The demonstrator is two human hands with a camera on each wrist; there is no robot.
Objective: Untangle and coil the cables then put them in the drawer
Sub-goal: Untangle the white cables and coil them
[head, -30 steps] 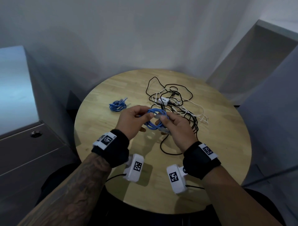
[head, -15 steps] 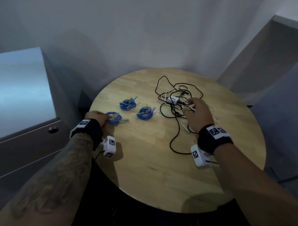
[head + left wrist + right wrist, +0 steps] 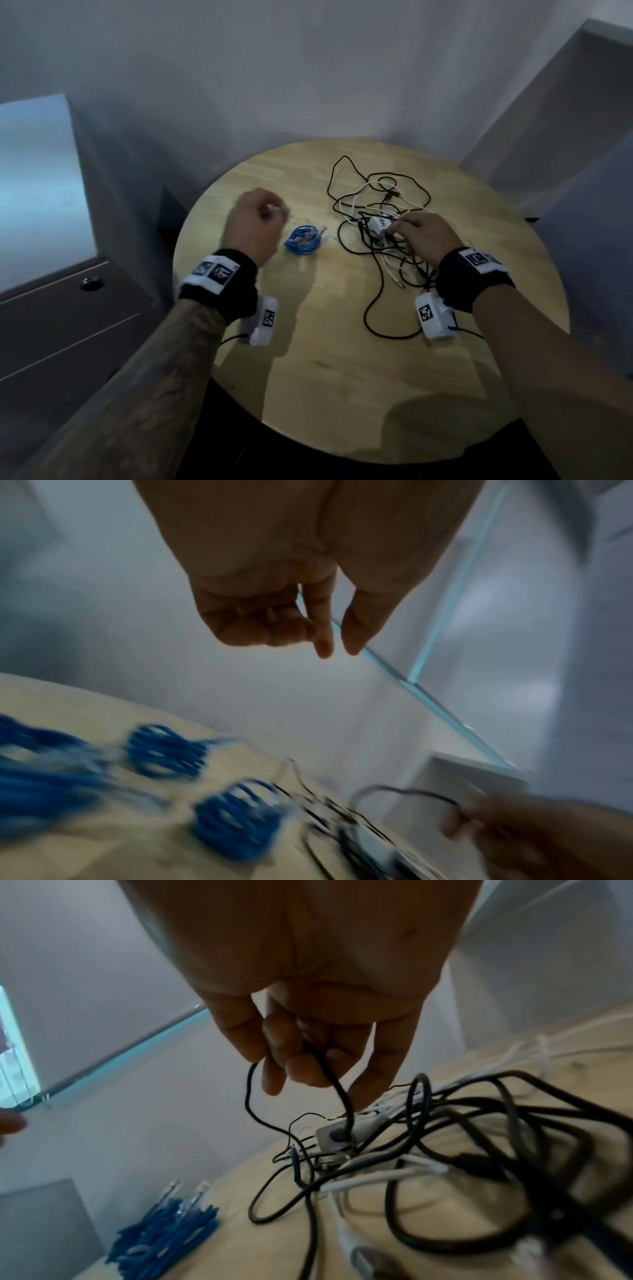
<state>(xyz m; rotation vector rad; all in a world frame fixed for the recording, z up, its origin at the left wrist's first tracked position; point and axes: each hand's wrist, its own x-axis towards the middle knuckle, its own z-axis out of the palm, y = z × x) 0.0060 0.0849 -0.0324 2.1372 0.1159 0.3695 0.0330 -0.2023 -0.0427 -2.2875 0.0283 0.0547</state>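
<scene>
Items, left to right, as I read them from my station:

1. Drawer (image 3: 61, 329): front shut, in the cabinet left of the table (image 3: 342, 394). Nothing stowed yet.
2. Left hand (image 3: 255, 229): half a second ago it was down at the table's left edge on a blue coil; now it hangs above the table, nearer the middle. Fingers loosely curled, holding nothing.
3. Blue coils (image 3: 164, 750): three wound bundles lie on the table in the left wrist view, blurred. From the head only one (image 3: 304, 236) shows clearly, just right of the left hand. I judge the blue set finished and parked.
4. Tangle (image 3: 373, 260): black and white cables knotted around a small white box (image 3: 379, 226), right of the coils, unsorted.
5. Right hand (image 3: 423, 236): on the tangle as before, now by the white box. Fingers pinch a black cable (image 3: 337, 1088) that runs down to the box.

Reading: work has passed from blue cables to the black-and-white knot; stowing is not yet begun.
</scene>
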